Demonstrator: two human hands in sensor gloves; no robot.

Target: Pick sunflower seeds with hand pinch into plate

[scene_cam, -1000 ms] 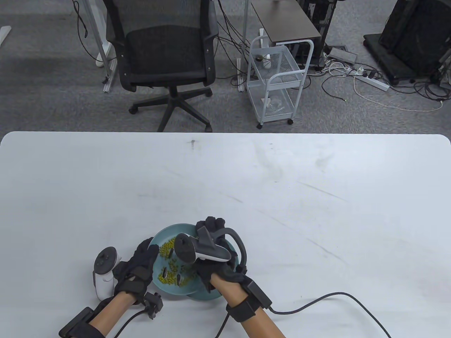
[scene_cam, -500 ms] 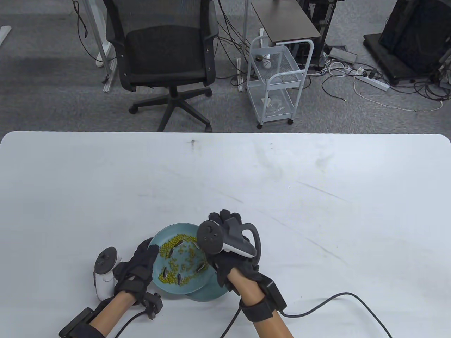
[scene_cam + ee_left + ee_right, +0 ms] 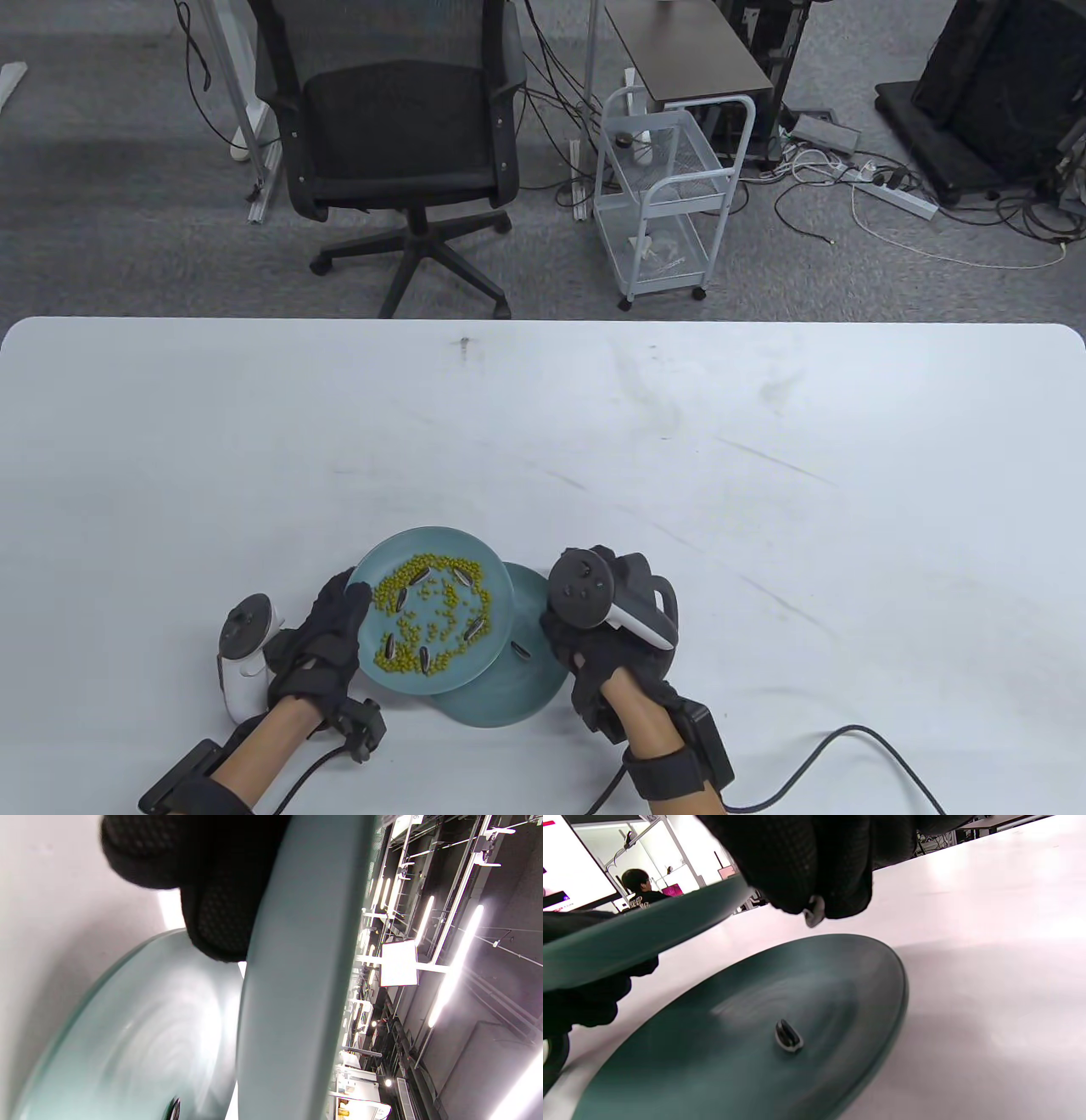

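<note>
Two round teal plates sit near the table's front edge. Nearest is the lower teal plate [image 3: 517, 688], flat on the white table [image 3: 764, 475], with one striped sunflower seed [image 3: 787, 1035] lying on it. Just above it, the right hand [image 3: 607, 654] pinches a second sunflower seed [image 3: 814, 914] between its fingertips [image 3: 793, 878]. Beside and beyond, the left hand [image 3: 327, 649] grips the rim of the raised teal plate [image 3: 501, 594], which carries green beans [image 3: 433, 611] and more seeds.
</note>
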